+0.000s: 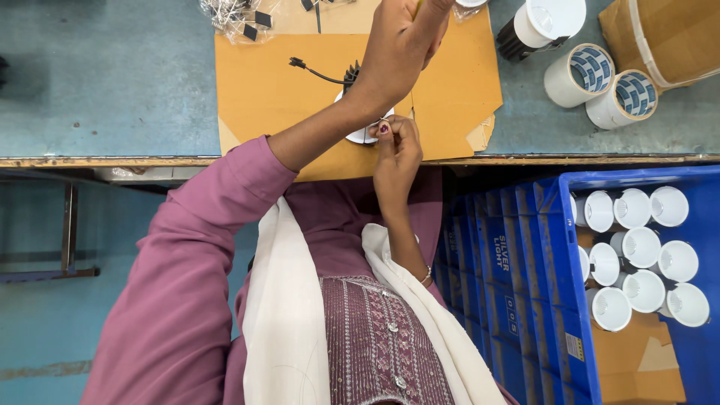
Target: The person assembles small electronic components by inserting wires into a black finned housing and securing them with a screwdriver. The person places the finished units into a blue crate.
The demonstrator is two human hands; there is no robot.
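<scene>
My left hand [397, 52] reaches forward over the brown cardboard sheet [277, 90], fingers closed around something at the top edge that I cannot make out. Under its wrist lies a white round lamp fitting [361, 135] with a black finned part [352, 73] and a black wire with a plug [300, 64]. My right hand [396, 150] is at the near edge of the bench, fingertips pinched on a small thin wire piece next to the fitting's rim.
A blue crate [555, 247] at my right holds several white lamp cups [637, 247]. On the bench at the far right stand two white cylinders with patterned tops [592, 71], another white-and-black fitting [544, 22] and a cardboard box [667, 34]. A bag of small parts [232, 15] lies at the top.
</scene>
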